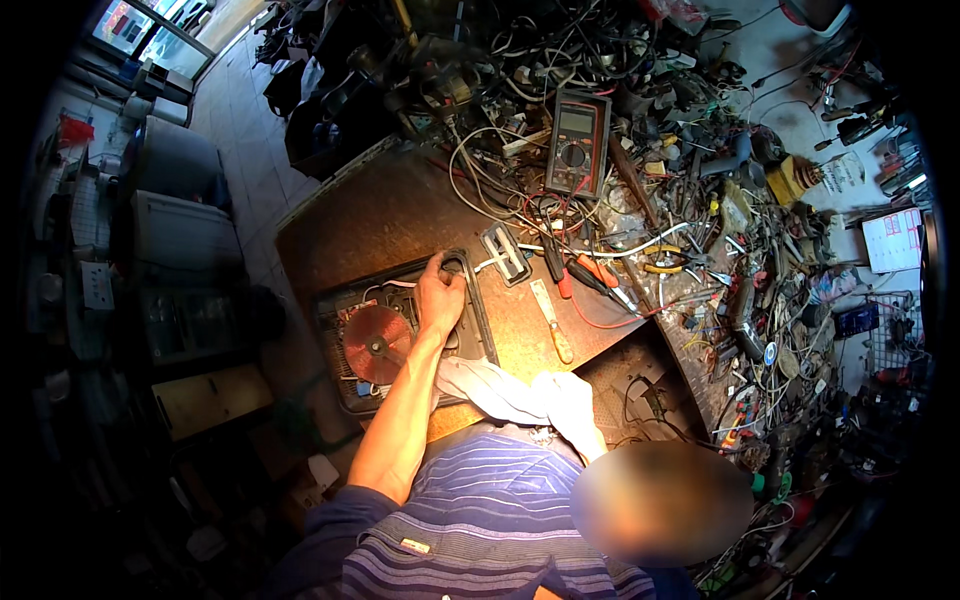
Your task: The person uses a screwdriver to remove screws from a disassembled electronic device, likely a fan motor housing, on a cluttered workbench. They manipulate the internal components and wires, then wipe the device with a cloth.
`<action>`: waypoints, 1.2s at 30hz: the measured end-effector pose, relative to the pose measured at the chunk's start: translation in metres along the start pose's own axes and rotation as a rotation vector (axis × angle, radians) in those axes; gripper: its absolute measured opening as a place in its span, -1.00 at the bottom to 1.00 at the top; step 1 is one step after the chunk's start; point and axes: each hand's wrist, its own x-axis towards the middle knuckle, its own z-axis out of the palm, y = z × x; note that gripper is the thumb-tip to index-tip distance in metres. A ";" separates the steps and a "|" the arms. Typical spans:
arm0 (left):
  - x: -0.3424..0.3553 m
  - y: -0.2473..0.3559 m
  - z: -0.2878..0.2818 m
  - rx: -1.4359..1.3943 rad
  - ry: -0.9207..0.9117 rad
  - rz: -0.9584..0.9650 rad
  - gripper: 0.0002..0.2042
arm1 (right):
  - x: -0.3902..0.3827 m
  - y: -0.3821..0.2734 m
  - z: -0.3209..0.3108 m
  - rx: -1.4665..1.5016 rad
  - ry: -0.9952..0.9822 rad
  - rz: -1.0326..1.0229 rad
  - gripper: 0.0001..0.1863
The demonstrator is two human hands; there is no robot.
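Observation:
An opened induction cooker (485, 330) lies on the bench in front of me, a black rectangular housing with its inside showing. Within it sits a round copper-coloured coil (366, 338) with a dark centre, and small parts and wires surround it. My left hand (440, 297) reaches across the housing, its fingers curled at the far right corner of the rim. A whitish-grey cloth (490, 388) stretches along the housing's near edge. Its right end is bunched in my closed right hand (570, 408), which is brightly lit and close to my body.
Beyond the housing lie a metal-framed black part (507, 255), a scraper with a wooden handle (553, 325), screwdrivers (595, 275) and yellow-handled pliers (664, 260). A multimeter (578, 145) stands among tangled cables. Heaped tools and parts (770, 370) cover the right side.

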 end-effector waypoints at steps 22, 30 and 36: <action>-0.004 -0.024 -0.100 0.742 0.307 0.256 -0.52 | 0.114 -0.099 -0.043 -0.121 0.166 -0.366 -0.79; 0.060 -0.131 -0.191 0.602 0.260 0.119 -0.58 | 0.241 -0.095 0.043 -0.301 -0.093 -0.372 -0.70; 0.055 -0.124 -0.193 0.479 0.241 0.161 -0.65 | 0.286 -0.090 0.055 -0.438 -0.408 -0.463 -0.79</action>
